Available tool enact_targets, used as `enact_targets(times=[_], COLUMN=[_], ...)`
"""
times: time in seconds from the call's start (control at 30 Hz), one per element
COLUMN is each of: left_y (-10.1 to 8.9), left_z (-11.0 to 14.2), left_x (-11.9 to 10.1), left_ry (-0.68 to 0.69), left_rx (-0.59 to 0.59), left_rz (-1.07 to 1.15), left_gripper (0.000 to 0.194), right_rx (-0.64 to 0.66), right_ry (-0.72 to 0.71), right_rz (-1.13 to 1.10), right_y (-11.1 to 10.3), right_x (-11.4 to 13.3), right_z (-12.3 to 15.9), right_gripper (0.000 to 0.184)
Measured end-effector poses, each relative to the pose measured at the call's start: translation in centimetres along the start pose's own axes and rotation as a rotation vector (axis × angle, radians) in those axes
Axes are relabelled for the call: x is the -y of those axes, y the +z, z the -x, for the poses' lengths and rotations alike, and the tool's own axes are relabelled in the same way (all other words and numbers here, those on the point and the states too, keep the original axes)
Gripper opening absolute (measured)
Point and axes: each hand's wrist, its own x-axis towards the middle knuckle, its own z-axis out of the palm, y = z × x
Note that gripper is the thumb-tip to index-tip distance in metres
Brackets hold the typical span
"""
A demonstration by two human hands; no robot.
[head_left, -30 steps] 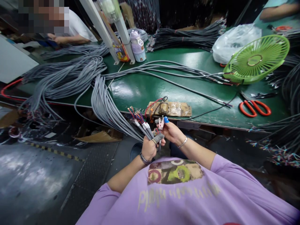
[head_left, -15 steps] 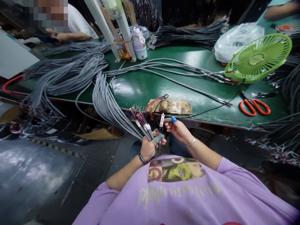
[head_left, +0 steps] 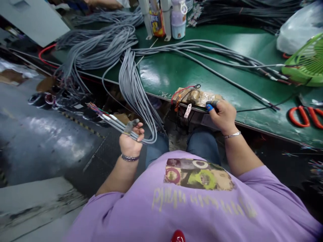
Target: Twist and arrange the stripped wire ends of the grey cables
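Wrapped in my left hand (head_left: 131, 138) are several grey cables (head_left: 119, 125), their stripped ends with thin coloured wires (head_left: 94, 108) pointing to the upper left. Grey covering shows on a digit of this hand. My right hand (head_left: 222, 114) is closed at the table's front edge, beside a worn wooden block (head_left: 199, 96). Blue covering caps its thumb, grey covers another fingertip, and whatever they pinch, if anything, cannot be made out. A pale pink clip (head_left: 187, 111) hangs at the edge, left of my right hand, apart from it.
Large grey cable coils (head_left: 101, 47) lie on the green table (head_left: 161, 72), with a bundle (head_left: 132, 80) drooping over its edge. Orange-handled scissors (head_left: 299, 116), a green fan (head_left: 311, 62), a plastic bag (head_left: 300, 28) and a bottle (head_left: 178, 22) are there too.
My left hand has moved left and turned with the cables, bringing their stripped ends leftward. My right hand has let go of the clip and moved right, up to the block. The view has shifted.
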Motion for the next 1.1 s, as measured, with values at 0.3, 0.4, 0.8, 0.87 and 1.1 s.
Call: enact_targets(times=[0.3, 0.4, 0.8, 0.87, 1.1], left_y=[-0.5, -0.6, -0.3, -0.4, -0.4], left_z=[1.9, 1.9, 0.7, 0.7, 1.9], left_x=[-0.7, -0.3, 1.0, 1.4, 2.8], left_ry=[0.071, 0.073, 0.062, 0.076, 0.063], left_rx=[-0.053, -0.039, 0.010, 0.038, 0.223], left_rz=[-0.002, -0.004, -0.033, -0.049, -0.166], left_gripper=[0.017, 0.014, 0.015, 0.019, 0.029], right_rx=[-0.039, -0.026, -0.016, -0.018, -0.047], right_ry=[-0.044, -0.050, -0.058, -0.066, -0.113], right_rz=[0.078, 0.106, 0.122, 0.129, 0.194], right_y=[0.1, 0.2, 0.3, 0.3, 0.3], right_x=[0.2, 0.4, 0.3, 0.2, 0.2], right_z=[0.2, 0.3, 0.4, 0.4, 0.5], right_gripper=[0.021, 0.021, 0.021, 0.022, 0.025])
